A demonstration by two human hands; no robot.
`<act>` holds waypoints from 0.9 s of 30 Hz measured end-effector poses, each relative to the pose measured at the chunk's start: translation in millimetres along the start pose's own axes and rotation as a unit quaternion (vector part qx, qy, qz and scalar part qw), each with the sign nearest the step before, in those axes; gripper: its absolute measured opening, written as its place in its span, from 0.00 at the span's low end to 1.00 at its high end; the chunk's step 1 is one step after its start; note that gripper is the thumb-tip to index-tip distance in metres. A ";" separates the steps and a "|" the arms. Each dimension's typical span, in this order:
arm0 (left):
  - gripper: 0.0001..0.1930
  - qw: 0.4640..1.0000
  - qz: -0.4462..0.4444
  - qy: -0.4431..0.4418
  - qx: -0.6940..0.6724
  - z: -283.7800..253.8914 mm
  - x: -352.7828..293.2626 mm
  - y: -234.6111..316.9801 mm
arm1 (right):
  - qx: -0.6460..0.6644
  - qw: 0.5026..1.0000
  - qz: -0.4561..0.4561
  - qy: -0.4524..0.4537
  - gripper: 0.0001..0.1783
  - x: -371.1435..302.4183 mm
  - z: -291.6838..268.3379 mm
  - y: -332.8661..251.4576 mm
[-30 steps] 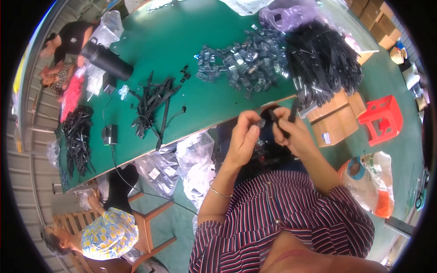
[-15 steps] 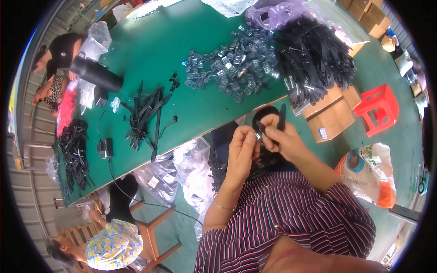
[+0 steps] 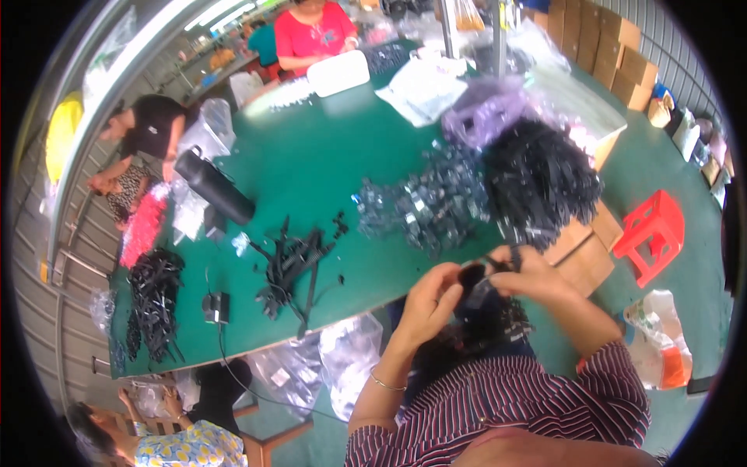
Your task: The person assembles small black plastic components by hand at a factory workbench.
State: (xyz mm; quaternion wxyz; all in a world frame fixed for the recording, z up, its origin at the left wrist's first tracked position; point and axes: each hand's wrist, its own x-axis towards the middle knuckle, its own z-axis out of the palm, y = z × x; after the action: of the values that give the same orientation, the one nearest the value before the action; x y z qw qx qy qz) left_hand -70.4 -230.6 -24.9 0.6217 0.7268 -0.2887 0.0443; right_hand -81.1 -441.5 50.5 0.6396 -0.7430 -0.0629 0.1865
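Note:
Between my hands, just off the table's near edge, is a curled black strap (image 3: 472, 274). My left hand (image 3: 433, 302) pinches one side of its loop, and my right hand (image 3: 535, 274) closes on the other end. Motion blur hides the finer parts of the strap. Beyond my hands lies a heap of small clear plastic pieces (image 3: 428, 204). To its right, a thick pile of black straps (image 3: 541, 187) spreads over the table's edge. More black straps (image 3: 292, 265) lie loosely bunched to the left, beside a few small black pieces (image 3: 340, 226).
A black bottle (image 3: 216, 187), a black adapter (image 3: 216, 307) with a cable and another strap heap (image 3: 154, 303) occupy the table's left. A red stool (image 3: 652, 233) and cardboard box (image 3: 580, 261) stand right. Co-workers sit at the far side (image 3: 315, 35), left (image 3: 148, 132) and lower left (image 3: 187, 447).
The view has tilted up, showing more of the far table and a person in red there. The strap now shows as a loop between my hands, and both hands keep hold of it.

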 end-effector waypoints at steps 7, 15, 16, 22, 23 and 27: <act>0.09 0.930 0.000 0.101 0.353 -53.9 6.1 -47.8 | 0.098 0.980 -0.167 -0.039 0.10 22.7 -33.1 -112.0; 0.08 0.937 -0.009 0.125 0.325 -55.3 9.5 -40.5 | 0.068 0.975 -0.188 -0.101 0.07 103.5 -17.3 -190.3; 0.07 0.943 -0.020 0.130 0.307 -55.6 7.4 -42.9 | 0.058 0.974 -0.189 -0.114 0.07 112.3 -12.8 -197.2; 0.06 0.948 -0.003 0.157 0.276 -59.6 12.2 -44.9 | 0.002 0.978 -0.174 -0.112 0.11 140.3 6.3 -227.3; 0.05 0.951 -0.005 0.156 0.266 -60.2 11.8 -45.0 | -0.005 0.980 -0.164 -0.111 0.12 143.7 8.2 -229.7; 0.05 0.955 -0.013 0.156 0.251 -65.1 10.6 -44.5 | -0.026 0.977 -0.171 -0.120 0.12 170.2 17.7 -236.6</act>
State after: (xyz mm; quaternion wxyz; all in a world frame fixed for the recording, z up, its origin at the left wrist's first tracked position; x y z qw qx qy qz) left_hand -21.3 -171.4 -44.9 0.4569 0.8473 -0.1581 0.2197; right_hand 103.9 -327.5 245.4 0.6300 -0.7100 -0.2708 0.1604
